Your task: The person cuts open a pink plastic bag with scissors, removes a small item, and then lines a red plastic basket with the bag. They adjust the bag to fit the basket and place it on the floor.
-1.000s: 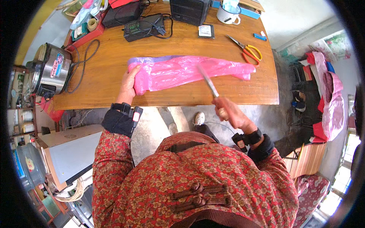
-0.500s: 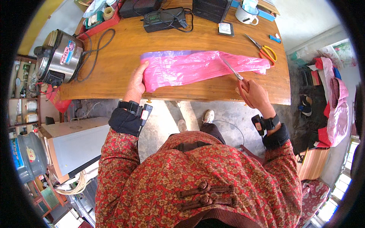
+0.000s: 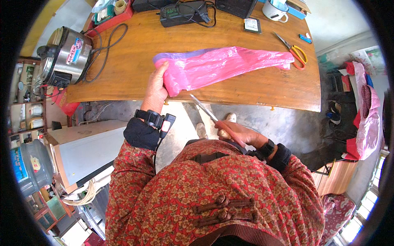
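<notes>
Near the front edge of the surface, left fingers pinch pink plastic and, off it, right fingers clasp scissors — cutting seems in hand, tautness wanted next.

Wooden table, grey floor, bright window

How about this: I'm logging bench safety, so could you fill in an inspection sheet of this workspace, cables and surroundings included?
Surface: brown wooden table, somewhat shiny.
Things in hand: pink plastic, laid lengthwise across the table; scissors, blades pointing toward the plastic's lower left part.
Clutter: tool with yellow and red handles by the plastic's right end; steel cooker at left; red tray, black box and white mug toward the back.
Hands: left hand grips the plastic's left end; right hand holds the scissors.
Cables: one cord beside the cooker; another by the black box.
Surroundings: grey floor below; cloths at right.
</notes>
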Available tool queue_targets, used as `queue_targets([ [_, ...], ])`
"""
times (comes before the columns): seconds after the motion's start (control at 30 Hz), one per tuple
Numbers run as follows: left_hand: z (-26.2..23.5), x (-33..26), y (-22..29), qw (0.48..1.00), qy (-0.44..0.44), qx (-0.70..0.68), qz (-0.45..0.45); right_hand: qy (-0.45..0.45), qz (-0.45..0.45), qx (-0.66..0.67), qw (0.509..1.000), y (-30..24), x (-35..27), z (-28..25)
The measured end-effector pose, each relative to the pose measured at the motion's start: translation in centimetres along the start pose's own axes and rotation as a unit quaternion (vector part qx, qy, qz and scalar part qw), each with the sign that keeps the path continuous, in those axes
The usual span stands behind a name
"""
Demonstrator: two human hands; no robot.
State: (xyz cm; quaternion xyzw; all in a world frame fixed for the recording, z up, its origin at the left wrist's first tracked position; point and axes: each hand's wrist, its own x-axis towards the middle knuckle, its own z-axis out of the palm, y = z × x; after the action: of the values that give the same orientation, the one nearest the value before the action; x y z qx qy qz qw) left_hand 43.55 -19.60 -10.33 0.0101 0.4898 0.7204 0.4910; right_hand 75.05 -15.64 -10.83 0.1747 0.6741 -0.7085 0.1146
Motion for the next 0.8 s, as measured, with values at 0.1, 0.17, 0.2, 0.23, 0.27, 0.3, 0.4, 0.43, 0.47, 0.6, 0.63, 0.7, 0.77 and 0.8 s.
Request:
queue_targets([
  [0.1,-0.5,-0.7,0.2,1.0,0.0,0.027,0.006,-0.032,0.002,-0.012,0.999,0.0,1.9,0.8],
  [0.17,-0.8,-1.4,0.3,0.999,0.007,0.031,0.005,-0.035,-0.047,0.002,0.998,-0.4,2.5,1.3],
  [0.2,-0.9,-1.8,0.2,1.0,0.009,0.027,0.0,-0.033,-0.016,0.11,0.993,-0.6,2.5,1.5],
  [0.23,-1.0,-2.2,0.1,1.0,0.016,0.025,0.0,-0.041,-0.008,0.143,0.989,-0.9,3.0,1.7],
  [0.27,-1.0,-2.5,-0.1,1.0,0.018,0.017,0.008,-0.048,0.0,0.176,0.983,-1.1,3.6,1.8],
  [0.3,-1.0,-2.8,-0.3,0.999,0.024,0.012,0.022,-0.056,0.008,0.208,0.977,-1.2,4.0,2.0],
  [0.4,-1.3,-3.2,-0.6,0.999,0.025,-0.024,0.022,-0.065,-0.01,0.304,0.951,-1.0,4.0,2.1],
  [0.43,-1.5,-3.2,-0.6,0.999,0.02,-0.038,0.017,-0.076,-0.027,0.321,0.944,-0.7,3.7,2.0],
  [0.47,-1.7,-3.2,-0.5,0.999,0.021,-0.043,0.013,-0.084,-0.057,0.265,0.959,-0.4,3.3,1.6],
  [0.6,-2.2,-3.1,-0.3,0.998,0.021,-0.051,0.013,-0.084,-0.03,0.313,0.945,1.2,2.0,1.2],
  [0.63,-2.2,-3.0,-0.3,0.998,0.022,-0.05,0.014,-0.08,-0.002,0.339,0.937,1.5,2.2,1.4],
  [0.7,-2.3,-2.9,-0.4,0.999,0.02,-0.04,0.021,-0.095,0.015,0.369,0.925,1.7,2.5,1.6],
  [0.77,-2.4,-3.0,-0.5,0.999,0.018,-0.033,0.025,-0.107,-0.021,0.336,0.935,1.7,2.5,1.8],
  [0.8,-2.4,-3.0,-0.5,0.999,0.015,-0.03,0.024,-0.118,-0.065,0.301,0.944,1.7,2.4,1.8],
])
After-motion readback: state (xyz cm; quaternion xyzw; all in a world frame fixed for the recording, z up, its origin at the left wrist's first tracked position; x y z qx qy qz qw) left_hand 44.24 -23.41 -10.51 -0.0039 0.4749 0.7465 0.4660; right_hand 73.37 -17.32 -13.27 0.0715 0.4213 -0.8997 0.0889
